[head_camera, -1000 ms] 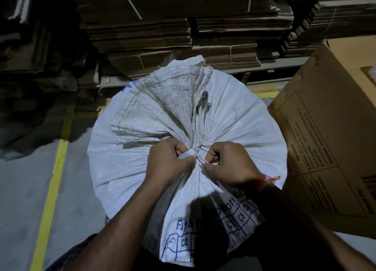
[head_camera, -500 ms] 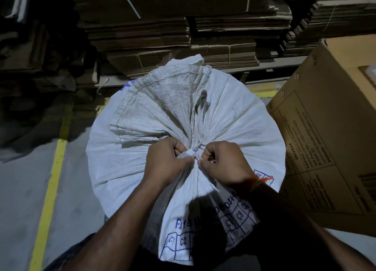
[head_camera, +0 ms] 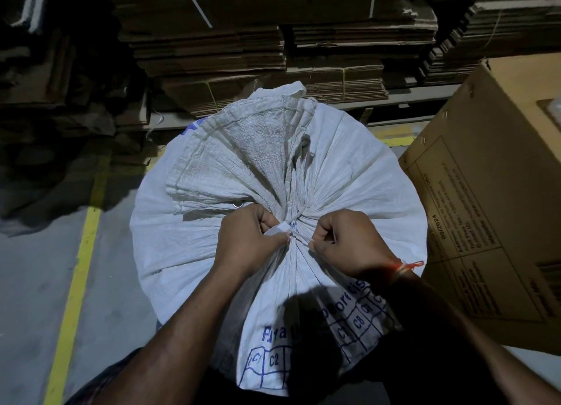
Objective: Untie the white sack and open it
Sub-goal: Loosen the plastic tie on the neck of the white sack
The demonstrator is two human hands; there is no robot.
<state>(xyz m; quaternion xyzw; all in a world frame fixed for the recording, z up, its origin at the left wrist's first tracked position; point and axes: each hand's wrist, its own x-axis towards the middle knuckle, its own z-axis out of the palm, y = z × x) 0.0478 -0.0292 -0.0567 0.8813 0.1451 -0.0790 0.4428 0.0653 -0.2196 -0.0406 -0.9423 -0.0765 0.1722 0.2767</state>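
Two hands work at the gathered neck of the white sack (head_camera: 349,192), which stands upright on the grey floor (head_camera: 36,283) directly below the camera; its top is bunched into radiating pleats that meet at the knot (head_camera: 293,233) between the hands. The left hand (head_camera: 246,240) is clenched around a flat white strip of the tie (head_camera: 277,230) just left of the knot; the right hand (head_camera: 349,240) is curled into a fist, pinching a thin strand of the tie at its thumb, close beside the knot. A loose flap of woven sack cloth (head_camera: 243,155) fans away from the neck; blue printed letters and boxes mark the near side. A cardboard box (head_camera: 491,210) stands just right of the sack; a yellow floor line (head_camera: 79,271) runs to the left; flattened cardboard stacks (head_camera: 273,46) lie beyond.
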